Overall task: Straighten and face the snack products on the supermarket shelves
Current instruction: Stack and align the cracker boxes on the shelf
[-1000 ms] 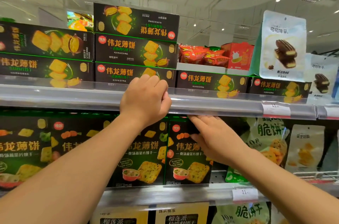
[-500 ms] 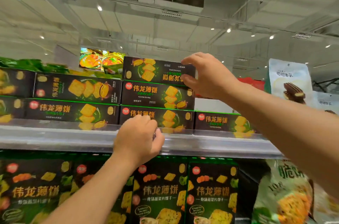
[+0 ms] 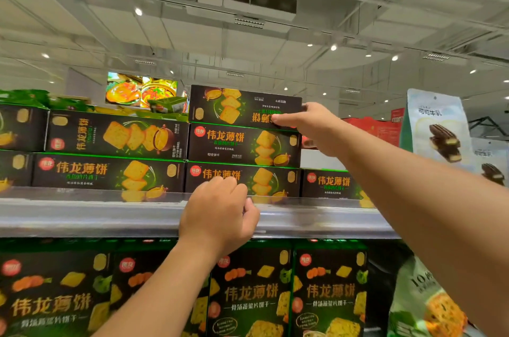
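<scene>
Top cracker box point(image 3: 242, 106): black with green edging, yellow crackers pictured, print upside down. It sits uppermost of a three-box stack on the shelf rail point(image 3: 82, 216). Right hand point(image 3: 311, 127) pinches its right end, thumb on the front. Left hand point(image 3: 220, 215) curls over the rail below the stack, gripping it.

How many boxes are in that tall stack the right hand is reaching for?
3. The bottom box sits on the shelf behind the left hand, the middle box on it, and the upside-down top box is held by the right hand. More may hide behind.
</scene>
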### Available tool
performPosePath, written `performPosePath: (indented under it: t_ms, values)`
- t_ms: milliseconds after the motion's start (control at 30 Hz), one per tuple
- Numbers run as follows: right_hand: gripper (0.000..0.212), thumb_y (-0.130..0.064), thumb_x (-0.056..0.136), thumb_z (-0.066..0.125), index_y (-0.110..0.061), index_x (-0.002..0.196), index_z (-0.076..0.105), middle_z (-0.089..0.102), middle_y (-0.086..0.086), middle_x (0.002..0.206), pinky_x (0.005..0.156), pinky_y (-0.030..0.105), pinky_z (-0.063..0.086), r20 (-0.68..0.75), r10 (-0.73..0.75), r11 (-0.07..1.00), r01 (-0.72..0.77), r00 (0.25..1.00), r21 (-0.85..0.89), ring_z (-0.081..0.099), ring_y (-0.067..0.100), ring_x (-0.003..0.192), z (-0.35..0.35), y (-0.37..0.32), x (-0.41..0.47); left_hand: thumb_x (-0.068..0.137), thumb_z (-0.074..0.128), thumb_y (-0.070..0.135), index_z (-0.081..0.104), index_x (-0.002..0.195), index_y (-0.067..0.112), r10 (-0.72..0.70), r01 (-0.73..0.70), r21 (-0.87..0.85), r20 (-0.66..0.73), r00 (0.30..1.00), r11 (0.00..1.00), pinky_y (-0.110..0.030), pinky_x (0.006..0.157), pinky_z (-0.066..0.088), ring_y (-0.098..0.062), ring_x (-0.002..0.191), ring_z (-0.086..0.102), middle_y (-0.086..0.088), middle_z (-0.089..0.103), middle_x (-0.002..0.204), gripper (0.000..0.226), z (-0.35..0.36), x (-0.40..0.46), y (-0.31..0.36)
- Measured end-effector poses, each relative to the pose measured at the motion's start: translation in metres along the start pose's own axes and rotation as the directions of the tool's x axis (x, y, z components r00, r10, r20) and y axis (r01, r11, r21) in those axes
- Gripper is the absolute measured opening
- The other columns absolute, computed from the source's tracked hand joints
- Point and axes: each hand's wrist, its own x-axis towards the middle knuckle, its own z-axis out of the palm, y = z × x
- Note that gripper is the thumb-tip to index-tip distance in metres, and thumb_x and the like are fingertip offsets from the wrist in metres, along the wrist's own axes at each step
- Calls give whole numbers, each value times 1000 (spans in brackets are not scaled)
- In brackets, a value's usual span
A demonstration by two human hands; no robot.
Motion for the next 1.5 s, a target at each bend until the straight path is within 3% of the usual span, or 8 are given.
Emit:
performPosePath:
  t_ms: [133,467,600,800,900,1067,1200,1500]
  values:
    - [48,-42,63,88,-14,96,67,72,-3,77,55,25,49,-86,-30,997,36,996,69,67,12,67,1,2,-8,80,42,30,40,57,19,-4,5,-9,7,1000,1000,-28,47,23,-17,51,34,5,34,56,25,-1,0,0]
    - [74,-5,78,76,-9,139,34,59,18,122,86,45,56,-287,-178,790,311,941,528,67,31,103,-65,-24,-40,81,37,33,38,58,19,3,-2,-17,49,999,1000,-27,45,25,-16,50,36,6,36,55,27,-2,1,1]
    - [49,4,77,73,3,119,47,65,20,102,81,40,56,-388,-223,719,420,894,554,69,27,89,-114,-25,-51,81,42,33,55,69,19,-44,47,-30,94,995,998,-30,46,38,-15,55,45,7,48,60,22,-4,3,4]
    - [82,-7,65,84,-7,134,40,61,15,121,81,40,55,-298,-296,904,367,907,221,67,25,103,-171,-5,-52,76,41,34,65,91,14,137,-143,31,137,981,989,-37,57,46,-23,70,54,0,60,77,34,6,17,33]
    - [73,-18,60,84,-16,124,49,62,6,118,84,48,56,-148,-367,929,369,919,-11,65,22,105,-174,0,-45,81,45,37,62,84,16,169,-174,27,127,977,984,-37,56,46,-22,67,53,0,57,74,27,25,33,71]
    - [53,-14,69,77,-21,119,62,67,2,113,86,46,56,117,-411,904,421,904,-79,67,24,102,-161,-4,-20,86,50,46,55,82,21,119,-125,48,116,986,991,-35,51,42,-17,57,47,7,50,63,26,43,36,88]
    - [47,-13,81,71,-33,123,63,68,-13,104,58,25,56,261,-379,836,449,888,-316,67,6,83,-141,-8,-2,88,46,50,59,89,23,112,-116,26,127,986,993,-34,55,45,-14,61,50,10,55,68,29,40,34,87]
    - [41,-24,84,69,-28,125,63,69,-2,102,70,36,60,485,-143,638,455,863,-621,67,19,86,-93,17,10,87,48,49,58,88,22,100,-103,21,104,990,994,-28,52,41,-11,58,47,11,52,66,28,36,36,91]
